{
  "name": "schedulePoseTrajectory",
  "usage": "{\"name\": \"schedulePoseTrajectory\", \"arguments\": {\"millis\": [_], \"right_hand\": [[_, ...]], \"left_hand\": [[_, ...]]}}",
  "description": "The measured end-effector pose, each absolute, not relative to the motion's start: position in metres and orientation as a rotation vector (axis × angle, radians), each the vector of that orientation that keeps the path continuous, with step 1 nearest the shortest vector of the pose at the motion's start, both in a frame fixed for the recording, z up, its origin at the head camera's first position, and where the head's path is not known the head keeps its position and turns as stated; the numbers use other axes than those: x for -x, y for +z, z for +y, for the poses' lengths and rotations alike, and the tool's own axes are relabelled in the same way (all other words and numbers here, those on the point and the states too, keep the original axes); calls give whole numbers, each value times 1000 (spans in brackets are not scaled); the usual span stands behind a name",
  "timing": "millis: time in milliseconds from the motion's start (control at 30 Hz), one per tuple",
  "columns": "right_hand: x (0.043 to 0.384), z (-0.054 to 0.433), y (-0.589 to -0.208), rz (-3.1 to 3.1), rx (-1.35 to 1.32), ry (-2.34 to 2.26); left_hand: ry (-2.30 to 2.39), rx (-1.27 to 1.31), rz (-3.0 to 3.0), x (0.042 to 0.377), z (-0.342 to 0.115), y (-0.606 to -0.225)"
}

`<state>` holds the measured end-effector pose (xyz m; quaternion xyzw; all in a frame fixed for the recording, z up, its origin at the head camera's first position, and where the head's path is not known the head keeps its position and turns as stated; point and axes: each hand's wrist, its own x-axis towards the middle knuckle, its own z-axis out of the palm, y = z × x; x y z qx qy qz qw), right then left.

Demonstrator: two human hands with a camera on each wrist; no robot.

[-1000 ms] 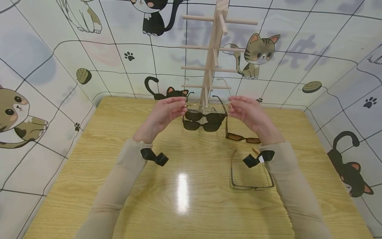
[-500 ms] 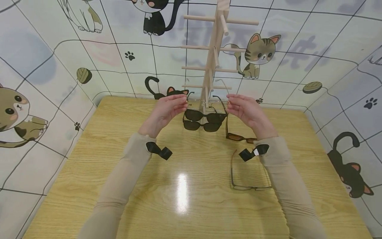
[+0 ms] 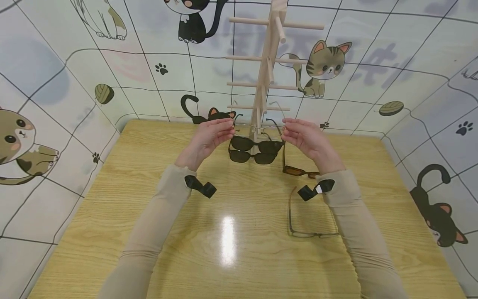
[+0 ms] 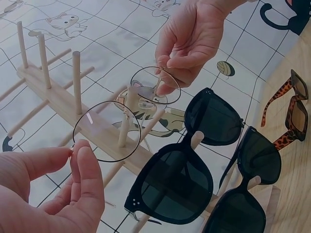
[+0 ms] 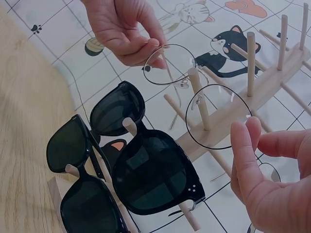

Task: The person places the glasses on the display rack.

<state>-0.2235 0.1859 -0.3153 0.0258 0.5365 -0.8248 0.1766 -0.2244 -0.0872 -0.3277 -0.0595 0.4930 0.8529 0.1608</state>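
Note:
Thin round wire-rimmed glasses (image 4: 107,127) with clear lenses hang in the air before the lower part of a wooden peg stand (image 3: 267,56). My left hand (image 3: 210,138) pinches one outer end of the frame between thumb and fingers. The other end is pinched by my right hand (image 3: 307,139). Both temples point away toward the stand. In the right wrist view, a peg (image 5: 199,99) rises at the bridge, between the two lenses. Below the glasses, two pairs of black sunglasses, an upper one (image 5: 150,170) and a lower one (image 5: 68,145), rest by their bridges on pegs.
Tortoiseshell sunglasses (image 3: 293,171) lie on the wooden table (image 3: 186,249) right of the stand, partly behind my right hand. Nearer me lie thin-framed glasses (image 3: 290,216), partly covered by my right sleeve. A cat-patterned backdrop (image 3: 149,91) surrounds the table.
Both hands have moved slightly forward, toward the stand, carrying the wire-rimmed glasses. The frame now sits a little higher in the head view, above the upper black sunglasses. The other glasses stay put.

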Motion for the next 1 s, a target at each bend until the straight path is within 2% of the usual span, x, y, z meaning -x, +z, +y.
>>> {"name": "schedulePoseTrajectory", "arguments": {"millis": [1000], "right_hand": [[214, 187, -321, 1660, -60, -2248]], "left_hand": [[2375, 181, 1525, 224, -93, -340]]}}
